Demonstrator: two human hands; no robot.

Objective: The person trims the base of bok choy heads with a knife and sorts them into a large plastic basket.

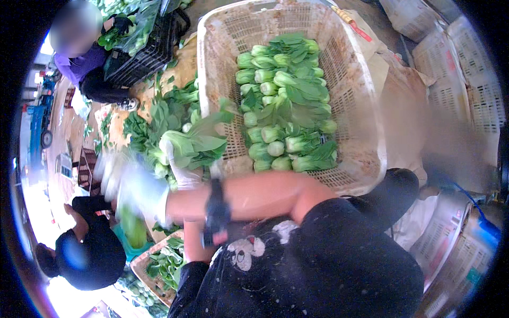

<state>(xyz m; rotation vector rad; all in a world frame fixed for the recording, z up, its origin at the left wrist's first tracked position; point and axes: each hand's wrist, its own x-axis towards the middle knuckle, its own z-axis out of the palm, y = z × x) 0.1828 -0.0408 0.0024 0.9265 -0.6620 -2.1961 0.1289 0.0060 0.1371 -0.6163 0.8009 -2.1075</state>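
Observation:
My left hand (183, 172), in a white glove, is closed around a bok choy (193, 144) at the left rim of the large crate; its leaves spread over that rim. My right arm crosses over the left one, a dark watch on its wrist. At its end my right hand (139, 185), also in a white glove, is smeared by motion beside the pile, and its fingers cannot be made out. Inside the off-white plastic crate (347, 100), several bok choy (289, 98) lie in rows, white stem ends mostly to the left, leaves to the right.
Loose bok choy (159, 116) are heaped left of the crate. A basket of greens (159, 270) stands at lower left, near a person in dark clothes (90, 252). Another person (87, 66) handles greens at a black crate (140, 61). Pale crates (445, 69) line the right side.

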